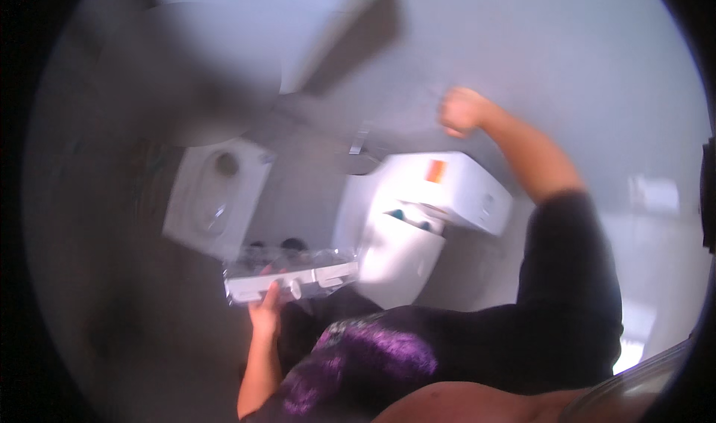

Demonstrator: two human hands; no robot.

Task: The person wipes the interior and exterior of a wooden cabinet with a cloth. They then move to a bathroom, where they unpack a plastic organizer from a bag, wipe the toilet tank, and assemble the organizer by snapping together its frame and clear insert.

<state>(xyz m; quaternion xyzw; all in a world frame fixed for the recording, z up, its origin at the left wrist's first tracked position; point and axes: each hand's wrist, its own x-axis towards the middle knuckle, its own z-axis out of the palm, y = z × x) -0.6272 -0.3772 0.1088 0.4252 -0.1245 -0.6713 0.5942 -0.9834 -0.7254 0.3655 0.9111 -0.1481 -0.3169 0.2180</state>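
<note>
My left hand (267, 310) grips a clear plastic tray-like thing (335, 275) with a white strip along its front and a white round knob. My thumb lies over the strip, and the other fingers are mostly hidden behind it. Raised at the upper right, my right hand (463, 111) is curled like a fist and blurred by motion. Nothing shows in it. Below that hand stands a white boxy fixture, apparently a toilet tank (470, 185), with an orange label (436, 171). A white lid (400, 255) lies against it, with two blue-green bits between them.
A white washbasin (218, 196) with an oval bowl is at the left. A large blurred round shape (190, 76) covers the upper left, beside a dark slanted panel (358, 42). At the right wall is a white roll-like thing (654, 194). A small metallic piece (359, 141) sits near the middle.
</note>
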